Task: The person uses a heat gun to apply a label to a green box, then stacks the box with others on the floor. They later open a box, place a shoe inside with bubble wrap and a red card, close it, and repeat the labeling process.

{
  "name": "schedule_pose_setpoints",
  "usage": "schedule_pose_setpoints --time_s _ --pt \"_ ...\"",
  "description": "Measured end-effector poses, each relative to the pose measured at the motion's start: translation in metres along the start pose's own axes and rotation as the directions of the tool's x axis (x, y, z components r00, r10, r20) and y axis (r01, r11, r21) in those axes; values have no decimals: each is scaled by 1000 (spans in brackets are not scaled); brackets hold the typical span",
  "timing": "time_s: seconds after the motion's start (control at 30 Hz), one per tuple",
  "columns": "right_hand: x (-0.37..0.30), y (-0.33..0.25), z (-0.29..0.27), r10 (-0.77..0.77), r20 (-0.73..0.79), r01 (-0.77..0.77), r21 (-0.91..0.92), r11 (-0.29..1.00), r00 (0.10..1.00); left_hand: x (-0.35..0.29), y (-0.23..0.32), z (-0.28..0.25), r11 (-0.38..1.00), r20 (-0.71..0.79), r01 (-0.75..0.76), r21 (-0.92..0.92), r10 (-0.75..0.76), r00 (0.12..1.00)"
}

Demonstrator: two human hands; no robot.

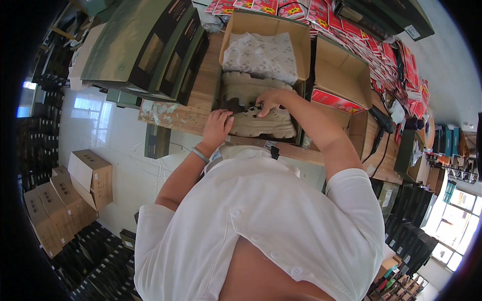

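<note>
The right hand (271, 102) has bent fingers at the dark laces (258, 107) of the lower tan shoe (276, 124); the left hand (217, 129) has fingers close together near its left end. Whether either grips, I cannot tell. This shoe lies in an open box (271, 22), upper centre.
</note>
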State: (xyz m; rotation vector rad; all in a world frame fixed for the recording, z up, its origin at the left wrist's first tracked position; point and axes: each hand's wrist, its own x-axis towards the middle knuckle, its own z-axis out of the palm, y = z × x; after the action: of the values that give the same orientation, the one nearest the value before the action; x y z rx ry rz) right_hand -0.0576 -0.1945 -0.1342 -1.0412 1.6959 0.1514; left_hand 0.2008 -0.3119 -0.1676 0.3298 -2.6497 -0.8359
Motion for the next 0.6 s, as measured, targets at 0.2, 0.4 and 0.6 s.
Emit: schedule_pose_setpoints --time_s 0.2,0.4,0.6 --pt "28 9 37 -47 -230 34 -60 998 972 1 -13 18 952 163 -106 288 61 985" --pt "10 0 91 37 -672 42 102 994 739 8 -20 33 920 311 -25 391 -106 945" --pt "-45 31 114 47 -995 293 71 954 88 25 29 38 991 252 -66 120 34 967"
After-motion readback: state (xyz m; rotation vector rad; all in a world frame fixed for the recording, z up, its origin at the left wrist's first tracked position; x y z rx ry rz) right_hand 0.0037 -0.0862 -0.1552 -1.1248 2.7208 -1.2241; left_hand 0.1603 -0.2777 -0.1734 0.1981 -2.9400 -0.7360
